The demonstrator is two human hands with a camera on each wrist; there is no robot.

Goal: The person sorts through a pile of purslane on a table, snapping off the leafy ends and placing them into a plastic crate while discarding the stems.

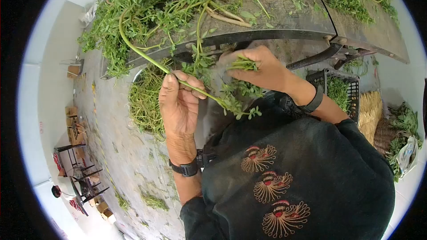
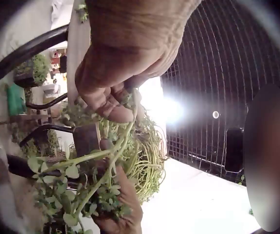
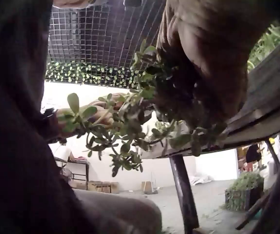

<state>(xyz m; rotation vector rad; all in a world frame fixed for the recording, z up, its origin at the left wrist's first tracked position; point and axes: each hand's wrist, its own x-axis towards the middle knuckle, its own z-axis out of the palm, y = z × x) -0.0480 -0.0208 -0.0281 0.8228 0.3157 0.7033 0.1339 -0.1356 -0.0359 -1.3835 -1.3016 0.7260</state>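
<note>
My left hand (image 1: 180,111) pinches a long green stem (image 1: 144,55) between thumb and fingers. The stem slants from the table edge down to a leafy tip (image 1: 231,104) in front of the dark shirt. A bunch of leafy sprigs (image 1: 243,63) sits in my right hand (image 1: 271,71), its fingers curled round it. In the left wrist view the stem (image 2: 101,180) forks below the left fingers, with the right hand (image 2: 130,200) behind it. Small rounded leaves (image 3: 125,131) hang beneath the right hand (image 3: 208,48) in the right wrist view, partly hiding the left hand.
A heap of leafy stems (image 1: 151,13) covers much of the tabletop (image 1: 284,13) ahead. Below its edge stands a container of bare stems (image 1: 147,98). At right are a black crate (image 1: 358,95) of greens and a woven basket (image 1: 383,135). Scraps (image 1: 153,201) litter the floor.
</note>
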